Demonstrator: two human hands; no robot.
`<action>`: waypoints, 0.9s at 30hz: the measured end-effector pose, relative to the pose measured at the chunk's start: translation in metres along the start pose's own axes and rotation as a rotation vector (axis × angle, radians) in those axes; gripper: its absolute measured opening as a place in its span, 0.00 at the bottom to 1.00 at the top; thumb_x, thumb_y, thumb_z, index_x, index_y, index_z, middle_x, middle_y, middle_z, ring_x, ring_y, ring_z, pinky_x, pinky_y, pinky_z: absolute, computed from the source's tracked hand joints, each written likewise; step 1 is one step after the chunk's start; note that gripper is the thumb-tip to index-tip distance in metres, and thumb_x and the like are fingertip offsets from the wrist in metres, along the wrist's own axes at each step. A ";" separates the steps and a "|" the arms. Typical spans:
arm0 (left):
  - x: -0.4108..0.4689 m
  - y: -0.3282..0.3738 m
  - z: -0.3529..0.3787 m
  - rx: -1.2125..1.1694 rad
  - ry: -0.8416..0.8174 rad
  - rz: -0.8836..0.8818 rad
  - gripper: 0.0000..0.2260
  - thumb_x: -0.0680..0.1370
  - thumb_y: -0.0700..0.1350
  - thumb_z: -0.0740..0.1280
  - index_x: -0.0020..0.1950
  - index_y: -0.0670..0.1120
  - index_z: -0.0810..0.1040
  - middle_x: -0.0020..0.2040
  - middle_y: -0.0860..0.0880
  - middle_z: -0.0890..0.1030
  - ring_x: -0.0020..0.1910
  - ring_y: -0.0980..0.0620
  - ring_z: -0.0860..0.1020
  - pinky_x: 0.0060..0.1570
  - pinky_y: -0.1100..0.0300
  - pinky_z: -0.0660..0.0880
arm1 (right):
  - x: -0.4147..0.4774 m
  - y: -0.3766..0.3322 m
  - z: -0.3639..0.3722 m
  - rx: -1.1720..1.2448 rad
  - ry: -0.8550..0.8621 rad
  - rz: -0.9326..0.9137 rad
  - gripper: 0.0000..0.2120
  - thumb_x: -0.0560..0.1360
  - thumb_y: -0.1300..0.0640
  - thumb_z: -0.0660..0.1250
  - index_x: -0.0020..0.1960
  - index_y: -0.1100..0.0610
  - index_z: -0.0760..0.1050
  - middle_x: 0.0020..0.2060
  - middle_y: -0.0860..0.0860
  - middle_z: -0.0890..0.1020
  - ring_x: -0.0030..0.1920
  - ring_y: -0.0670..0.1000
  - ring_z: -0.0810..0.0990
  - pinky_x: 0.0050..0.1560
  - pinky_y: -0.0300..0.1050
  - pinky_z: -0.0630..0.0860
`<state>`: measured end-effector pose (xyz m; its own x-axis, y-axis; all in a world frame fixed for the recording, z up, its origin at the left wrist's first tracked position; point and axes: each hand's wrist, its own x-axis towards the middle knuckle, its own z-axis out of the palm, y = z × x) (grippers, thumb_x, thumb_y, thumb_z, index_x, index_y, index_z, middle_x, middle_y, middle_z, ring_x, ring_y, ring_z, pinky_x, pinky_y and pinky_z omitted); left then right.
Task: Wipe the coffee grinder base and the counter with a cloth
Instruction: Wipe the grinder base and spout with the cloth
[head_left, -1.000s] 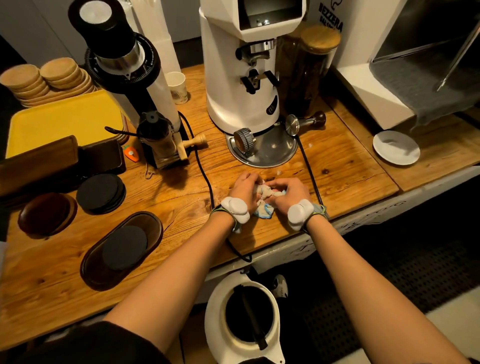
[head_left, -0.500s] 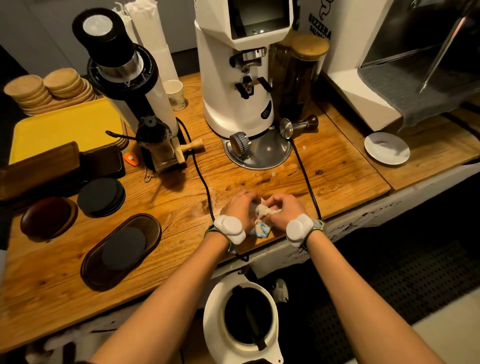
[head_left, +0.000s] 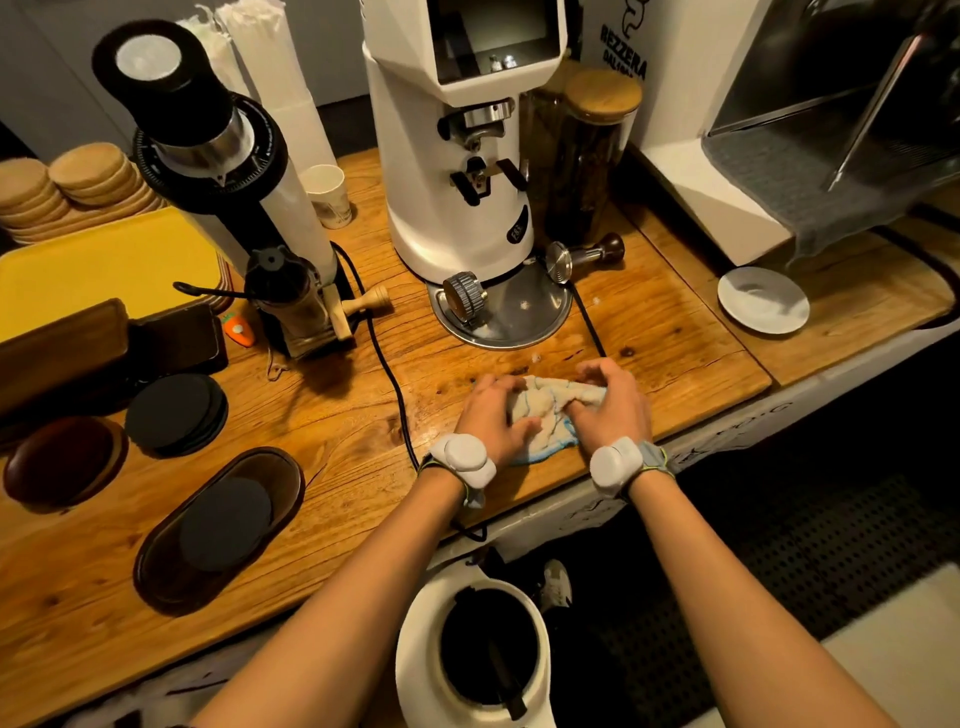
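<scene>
A white cloth with blue edging (head_left: 548, 410) lies on the wooden counter (head_left: 675, 358) near its front edge. My left hand (head_left: 491, 415) presses on its left side and my right hand (head_left: 613, 402) grips its right side, fingers curled into the fabric. The white coffee grinder (head_left: 457, 171) stands just behind, with its round metal base plate (head_left: 514, 317) a short way beyond the cloth. Small white crumbs lie on the plate and on the wood in front of it.
A tamper (head_left: 582, 257) lies right of the base and a black cable (head_left: 387, 364) runs past my left hand. A second, black grinder (head_left: 208, 156), a hand grinder (head_left: 301, 306), dark trays (head_left: 223, 525) and a yellow tray (head_left: 104, 265) stand left. A white saucer (head_left: 762, 300) sits right.
The cloth was bunched small between both hands; now it is spread wider and flatter on the counter, and my hands have moved apart on it.
</scene>
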<state>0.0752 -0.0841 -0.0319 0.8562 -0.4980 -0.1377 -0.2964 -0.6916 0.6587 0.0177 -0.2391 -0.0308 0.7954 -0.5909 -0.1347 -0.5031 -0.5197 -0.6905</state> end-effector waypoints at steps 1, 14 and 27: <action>0.004 0.002 0.001 -0.013 0.018 0.002 0.23 0.73 0.49 0.73 0.66 0.46 0.73 0.60 0.47 0.74 0.61 0.47 0.72 0.60 0.57 0.67 | 0.006 0.000 -0.001 -0.008 0.011 -0.014 0.18 0.68 0.62 0.75 0.53 0.47 0.75 0.55 0.51 0.78 0.56 0.54 0.77 0.53 0.48 0.76; 0.045 0.020 0.013 -0.024 0.103 -0.020 0.18 0.75 0.38 0.69 0.65 0.41 0.74 0.62 0.44 0.74 0.62 0.45 0.72 0.62 0.59 0.65 | 0.067 -0.022 0.017 0.031 -0.045 -0.128 0.12 0.71 0.66 0.70 0.50 0.53 0.85 0.54 0.52 0.82 0.56 0.52 0.80 0.56 0.34 0.68; 0.039 0.002 -0.004 -0.075 0.110 -0.070 0.13 0.72 0.39 0.72 0.55 0.45 0.75 0.56 0.47 0.79 0.53 0.46 0.76 0.50 0.57 0.71 | 0.063 -0.040 0.021 0.011 -0.198 -0.154 0.11 0.69 0.67 0.69 0.45 0.54 0.85 0.45 0.50 0.84 0.44 0.49 0.81 0.47 0.39 0.77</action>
<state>0.1098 -0.1026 -0.0328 0.9160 -0.3869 -0.1058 -0.2056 -0.6795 0.7043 0.0948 -0.2421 -0.0265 0.9137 -0.3724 -0.1629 -0.3679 -0.5872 -0.7210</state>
